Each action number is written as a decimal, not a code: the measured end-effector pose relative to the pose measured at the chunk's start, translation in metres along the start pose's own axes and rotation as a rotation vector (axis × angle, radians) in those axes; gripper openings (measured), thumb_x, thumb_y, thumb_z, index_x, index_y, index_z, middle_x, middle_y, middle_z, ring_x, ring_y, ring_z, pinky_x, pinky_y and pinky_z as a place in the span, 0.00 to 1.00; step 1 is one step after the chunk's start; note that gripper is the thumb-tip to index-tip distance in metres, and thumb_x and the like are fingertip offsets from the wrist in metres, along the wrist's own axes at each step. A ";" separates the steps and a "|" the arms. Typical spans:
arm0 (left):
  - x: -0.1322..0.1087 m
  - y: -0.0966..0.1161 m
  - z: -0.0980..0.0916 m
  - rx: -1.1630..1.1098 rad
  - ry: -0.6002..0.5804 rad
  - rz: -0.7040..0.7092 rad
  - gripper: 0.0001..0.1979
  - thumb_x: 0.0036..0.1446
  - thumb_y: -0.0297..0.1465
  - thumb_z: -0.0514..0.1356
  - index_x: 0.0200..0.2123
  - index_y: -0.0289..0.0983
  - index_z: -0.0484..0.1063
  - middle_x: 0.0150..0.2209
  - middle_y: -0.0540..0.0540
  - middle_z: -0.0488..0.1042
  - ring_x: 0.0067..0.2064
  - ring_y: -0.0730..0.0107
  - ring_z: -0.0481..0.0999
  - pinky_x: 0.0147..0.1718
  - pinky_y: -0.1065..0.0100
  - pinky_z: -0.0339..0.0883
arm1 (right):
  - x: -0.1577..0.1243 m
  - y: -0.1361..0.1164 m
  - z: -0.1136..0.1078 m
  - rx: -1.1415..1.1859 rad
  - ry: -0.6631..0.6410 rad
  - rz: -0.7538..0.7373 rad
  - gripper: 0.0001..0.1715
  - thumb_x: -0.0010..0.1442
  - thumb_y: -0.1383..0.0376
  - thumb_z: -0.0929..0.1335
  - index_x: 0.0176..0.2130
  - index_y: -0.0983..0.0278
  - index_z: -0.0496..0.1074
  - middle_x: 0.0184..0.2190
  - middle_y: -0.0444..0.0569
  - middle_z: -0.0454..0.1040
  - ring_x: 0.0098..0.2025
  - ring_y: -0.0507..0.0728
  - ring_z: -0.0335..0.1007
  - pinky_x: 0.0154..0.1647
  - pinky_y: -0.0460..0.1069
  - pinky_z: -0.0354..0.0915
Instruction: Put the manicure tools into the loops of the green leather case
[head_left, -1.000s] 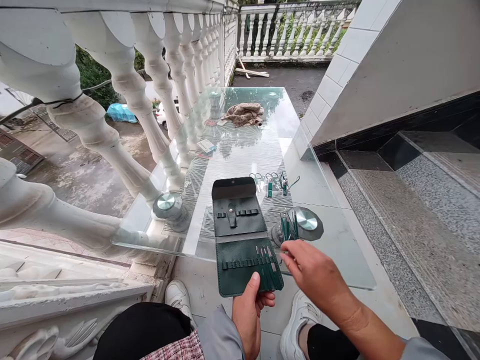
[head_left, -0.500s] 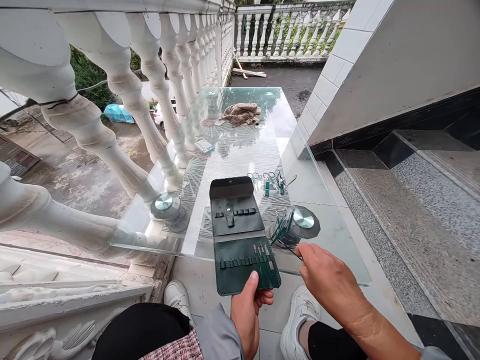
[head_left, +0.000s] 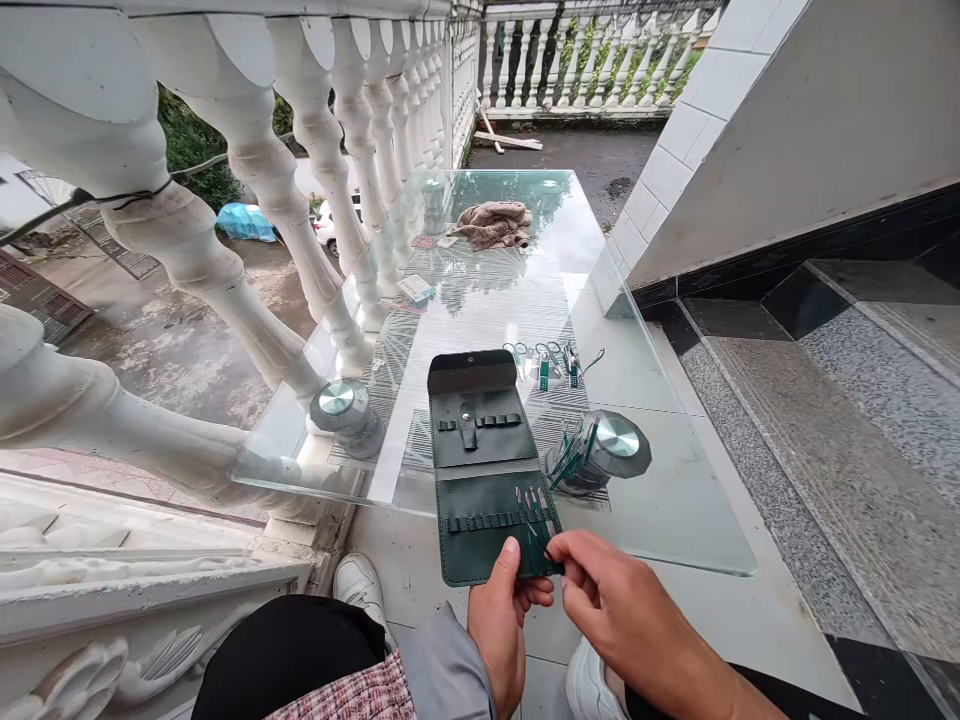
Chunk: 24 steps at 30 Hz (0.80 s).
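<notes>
A dark green case (head_left: 480, 550) lies unfolded, with a row of elastic loops; several slim tools (head_left: 537, 510) sit in the loops at its right side. My left hand (head_left: 504, 620) grips the case's bottom edge, thumb on top. Pinched at the case's lower right corner, my right hand (head_left: 604, 590) holds a thin dark tool, mostly hidden by the fingers. More green-handled tools (head_left: 574, 460) rest on the glass table just right of the case. Beyond the case lie small scissors (head_left: 551, 352) and green clippers (head_left: 544, 372).
The glass table (head_left: 675, 490) stands on round metal-topped supports (head_left: 616, 437). A crumpled brown cloth (head_left: 495, 225) and a small packet (head_left: 415, 289) lie farther back. White balusters (head_left: 285, 200) run along the left, stone steps (head_left: 795, 380) along the right.
My right hand has moved left and down from beside the loose tools to the case's lower right corner, bringing the thin tool. My left hand still holds the case.
</notes>
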<state>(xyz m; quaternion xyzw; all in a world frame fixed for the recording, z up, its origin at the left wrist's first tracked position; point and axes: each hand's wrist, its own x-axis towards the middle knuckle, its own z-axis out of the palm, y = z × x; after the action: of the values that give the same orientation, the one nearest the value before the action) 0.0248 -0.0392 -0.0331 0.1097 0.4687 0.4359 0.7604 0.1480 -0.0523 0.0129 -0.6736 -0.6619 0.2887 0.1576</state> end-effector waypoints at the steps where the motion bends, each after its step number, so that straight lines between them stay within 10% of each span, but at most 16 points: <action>1: 0.000 0.001 0.000 -0.006 -0.007 0.001 0.23 0.43 0.44 0.68 0.35 0.30 0.73 0.30 0.43 0.75 0.27 0.68 0.71 0.29 0.67 0.66 | 0.000 -0.001 0.003 0.005 -0.017 0.008 0.11 0.53 0.71 0.58 0.35 0.61 0.64 0.24 0.41 0.66 0.26 0.51 0.63 0.28 0.46 0.59; 24: -0.004 0.001 0.001 0.001 -0.053 0.031 0.22 0.48 0.44 0.66 0.40 0.33 0.73 0.36 0.43 0.76 0.32 0.66 0.73 0.35 0.65 0.66 | 0.002 0.000 0.016 -0.114 0.165 -0.046 0.09 0.52 0.73 0.59 0.31 0.60 0.63 0.22 0.40 0.67 0.21 0.51 0.63 0.22 0.45 0.56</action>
<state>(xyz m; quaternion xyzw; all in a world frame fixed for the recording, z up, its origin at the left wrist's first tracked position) 0.0246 -0.0411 -0.0293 0.1288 0.4466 0.4446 0.7657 0.1383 -0.0527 0.0004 -0.6876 -0.6773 0.1904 0.1797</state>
